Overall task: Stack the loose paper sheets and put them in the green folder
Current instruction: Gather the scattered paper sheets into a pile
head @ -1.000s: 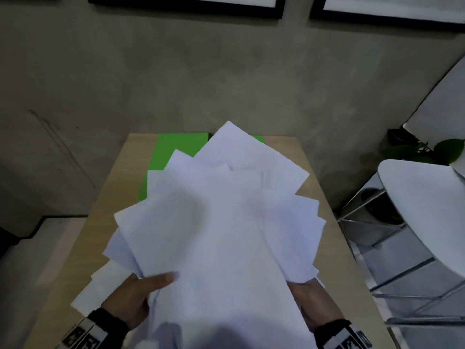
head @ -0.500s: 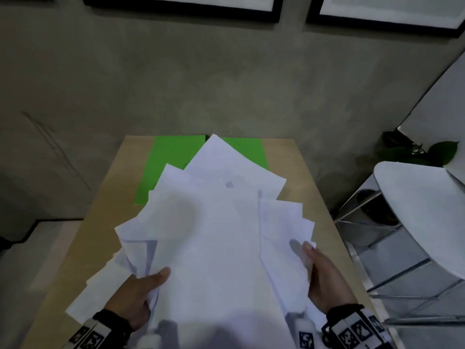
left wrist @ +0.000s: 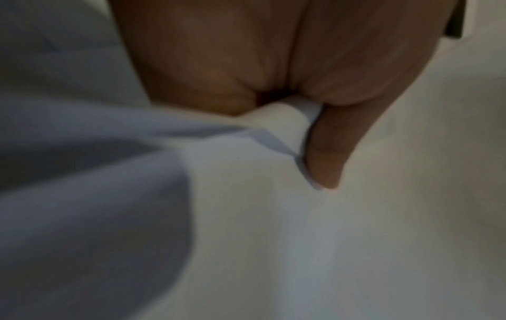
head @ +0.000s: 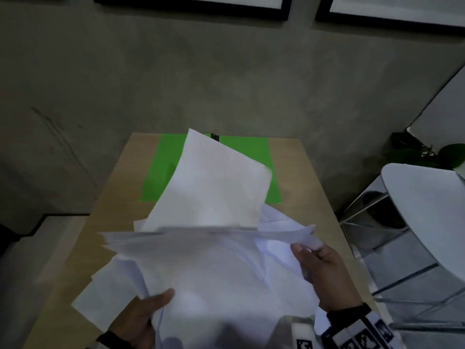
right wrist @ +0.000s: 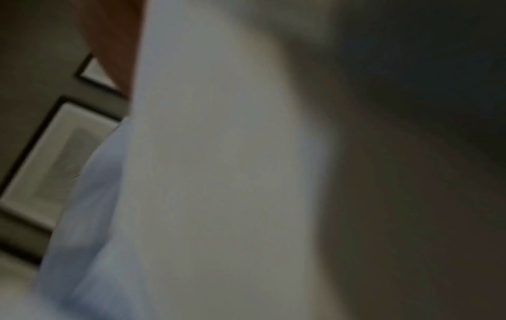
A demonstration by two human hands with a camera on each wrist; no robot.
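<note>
A loose bundle of white paper sheets is held above the near half of the wooden table. My left hand grips its lower left edge, thumb on top; the left wrist view shows the thumb pressing into the paper sheets. My right hand holds the right edge, thumb on the sheets. One sheet stands tilted up at the far side, hiding the middle of the open green folder lying flat at the table's far end. The right wrist view is blurred, showing only the paper sheets.
A white chair with metal legs stands to the right of the table, with a green plant behind it. A grey wall with framed pictures rises behind the table's far edge.
The sheets' far ends have folded and dropped toward me, leaving one sheet standing up. My right hand moved up the right edge. More of the green folder shows.
</note>
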